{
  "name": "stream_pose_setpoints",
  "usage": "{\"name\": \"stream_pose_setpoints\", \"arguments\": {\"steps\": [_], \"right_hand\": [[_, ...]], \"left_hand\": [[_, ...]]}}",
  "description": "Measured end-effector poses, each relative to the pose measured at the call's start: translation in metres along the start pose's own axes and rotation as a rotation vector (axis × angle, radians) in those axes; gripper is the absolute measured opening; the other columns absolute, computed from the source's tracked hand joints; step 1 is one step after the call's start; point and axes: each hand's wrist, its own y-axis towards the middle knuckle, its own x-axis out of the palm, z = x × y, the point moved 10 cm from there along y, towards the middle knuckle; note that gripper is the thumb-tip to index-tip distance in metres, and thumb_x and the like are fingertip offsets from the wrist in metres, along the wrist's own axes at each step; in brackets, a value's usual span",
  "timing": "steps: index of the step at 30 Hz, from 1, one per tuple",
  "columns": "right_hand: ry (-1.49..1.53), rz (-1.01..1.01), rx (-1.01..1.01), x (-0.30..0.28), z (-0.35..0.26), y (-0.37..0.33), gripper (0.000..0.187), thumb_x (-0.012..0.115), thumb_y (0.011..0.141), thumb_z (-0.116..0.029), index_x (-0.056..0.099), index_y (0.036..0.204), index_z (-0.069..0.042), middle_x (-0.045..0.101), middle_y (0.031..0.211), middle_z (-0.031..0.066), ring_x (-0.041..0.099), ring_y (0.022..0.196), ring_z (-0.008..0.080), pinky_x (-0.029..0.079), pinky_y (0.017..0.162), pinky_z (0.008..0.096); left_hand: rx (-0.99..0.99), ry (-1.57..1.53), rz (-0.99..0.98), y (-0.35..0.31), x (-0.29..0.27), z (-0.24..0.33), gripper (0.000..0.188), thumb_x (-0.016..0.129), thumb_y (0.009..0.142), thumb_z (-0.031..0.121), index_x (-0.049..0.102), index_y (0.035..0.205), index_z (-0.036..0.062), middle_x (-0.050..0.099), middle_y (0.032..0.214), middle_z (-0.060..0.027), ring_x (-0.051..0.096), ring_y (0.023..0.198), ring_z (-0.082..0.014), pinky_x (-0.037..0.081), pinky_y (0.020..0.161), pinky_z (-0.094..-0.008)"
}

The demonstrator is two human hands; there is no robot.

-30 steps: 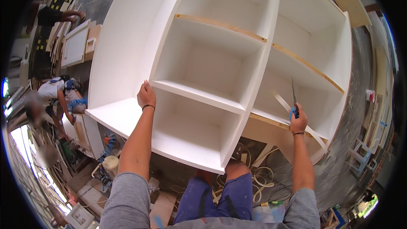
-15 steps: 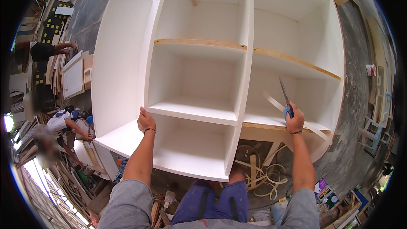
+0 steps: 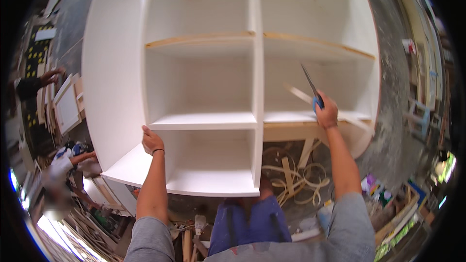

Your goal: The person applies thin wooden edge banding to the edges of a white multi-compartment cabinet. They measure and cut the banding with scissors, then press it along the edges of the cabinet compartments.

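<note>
My right hand (image 3: 327,110) is closed on scissors (image 3: 309,81) with blue handles, their dark blades pointing up and away. A pale, thin strip of edging (image 3: 357,122) passes by the same hand, one end sticking out beyond the scissors; whether the fingers pinch it is hidden. Both are over the right-hand lower compartment of a large white cabinet (image 3: 211,122). My left hand (image 3: 153,141) is closed round the front edge of the cabinet's left upright panel, beside the lower left compartment. Several shelf fronts show bare wood, others are white.
Curled loose strips (image 3: 303,182) lie on the floor beneath the cabinet's right side. At left, a person (image 3: 65,165) crouches among boards, and another person (image 3: 39,82) is farther off. A blue-grey stool (image 3: 418,116) stands at right. Scrap wood (image 3: 398,223) lies lower right.
The view has shifted, so the cabinet and both hands sit farther left and the right hand higher. Both hands keep about the same places on the cabinet; the scissors stay in the right.
</note>
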Motion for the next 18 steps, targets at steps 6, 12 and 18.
{"name": "stream_pose_setpoints", "arguments": {"steps": [6,12,18], "right_hand": [[0.032,0.074,-0.066,-0.011,-0.015,0.000,0.042,0.067,0.077,-0.016,0.060,0.119,-0.017,0.067,0.089,0.0086,0.063,0.083,0.0290,0.047,0.076,0.0410],[-0.005,0.075,-0.066,-0.010,-0.015,-0.002,0.044,0.068,0.076,-0.017,0.059,0.119,-0.017,0.066,0.088,0.0071,0.063,0.082,0.0276,0.046,0.077,0.0401],[-0.110,0.012,-0.075,-0.013,-0.021,-0.006,0.047,0.067,0.077,-0.016,0.057,0.123,-0.019,0.066,0.096,0.0075,0.062,0.091,0.0266,0.043,0.081,0.0412]], "left_hand": [[0.025,-0.033,-0.010,0.009,0.012,-0.018,0.072,0.017,0.098,0.059,0.063,0.121,0.0083,0.064,0.116,-0.0190,0.058,0.108,-0.0421,0.047,0.090,-0.0473],[0.012,0.014,0.004,0.014,0.011,-0.014,0.069,0.018,0.098,0.057,0.064,0.119,0.0113,0.065,0.114,-0.0172,0.059,0.106,-0.0414,0.047,0.089,-0.0477],[0.008,-0.013,-0.032,0.000,0.003,-0.004,0.068,0.018,0.099,0.056,0.065,0.118,0.0109,0.066,0.111,-0.0169,0.060,0.105,-0.0407,0.047,0.088,-0.0484]]}}
